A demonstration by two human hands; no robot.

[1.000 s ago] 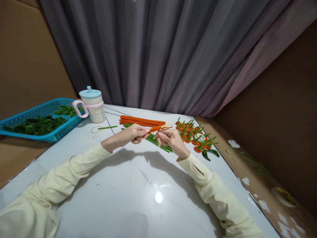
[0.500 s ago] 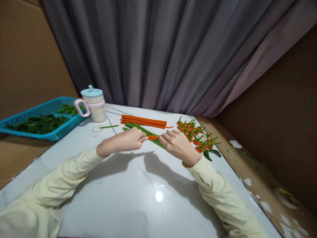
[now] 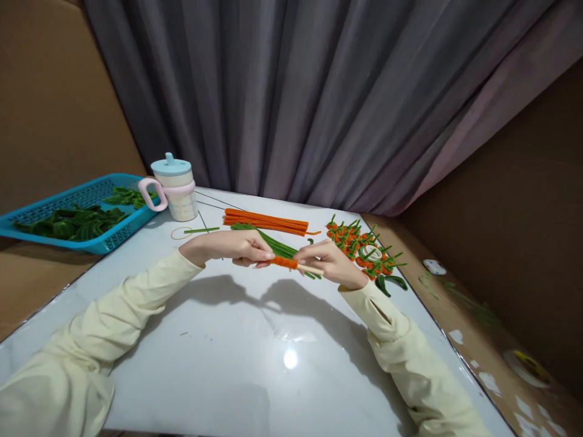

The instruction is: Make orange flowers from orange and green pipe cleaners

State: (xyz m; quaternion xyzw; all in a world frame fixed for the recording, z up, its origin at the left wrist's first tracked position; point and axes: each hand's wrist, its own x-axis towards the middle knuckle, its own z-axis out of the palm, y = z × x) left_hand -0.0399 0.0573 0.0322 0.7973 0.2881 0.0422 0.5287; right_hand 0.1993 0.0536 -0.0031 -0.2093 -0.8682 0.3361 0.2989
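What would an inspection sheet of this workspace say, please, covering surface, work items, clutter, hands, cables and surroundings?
Surface: white table, glossy, with a few dark specks.
Work items: orange coil on a pale stick; orange stems and green stems bundled beyond; orange-and-green pieces grouped at right.
Clutter: lidded cup beside a blue basket holding green pieces; white scraps beyond the table's right edge.
Hands: left hand pinches the coil's left end; right hand has its fingers at the other end, exact grip unclear.
Cables: nothing seen.
Surroundings: grey curtain behind, brown panels at both sides.
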